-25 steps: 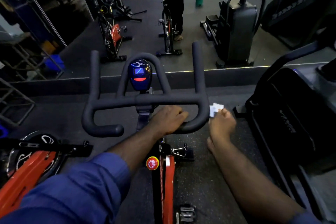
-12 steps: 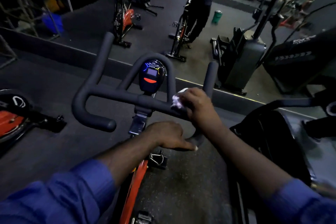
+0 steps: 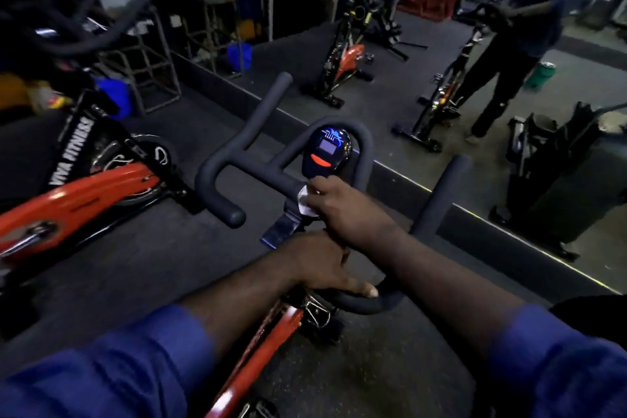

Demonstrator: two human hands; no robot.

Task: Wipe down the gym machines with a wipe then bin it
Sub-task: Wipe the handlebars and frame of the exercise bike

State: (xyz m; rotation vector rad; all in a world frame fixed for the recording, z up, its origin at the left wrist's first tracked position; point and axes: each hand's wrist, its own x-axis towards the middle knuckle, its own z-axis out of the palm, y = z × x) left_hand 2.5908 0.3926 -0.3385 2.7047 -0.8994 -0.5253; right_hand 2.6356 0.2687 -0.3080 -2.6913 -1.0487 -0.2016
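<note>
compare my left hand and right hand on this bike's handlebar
The right hand presses a white wipe to the handlebar just below the console; the left hand holds no wipe. The left hand grips the near curved end; the right hand sits farther forward, mid-bar. Both are on the same handlebar.

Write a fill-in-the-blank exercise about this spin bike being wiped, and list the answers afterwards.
1. The right hand presses a ____ wipe against the handlebar.
2. The wipe sits just ____ the console.
3. The left hand grips the near curve of the handlebar, and its sleeve is ____.

Missing words: white; below; blue.
</note>
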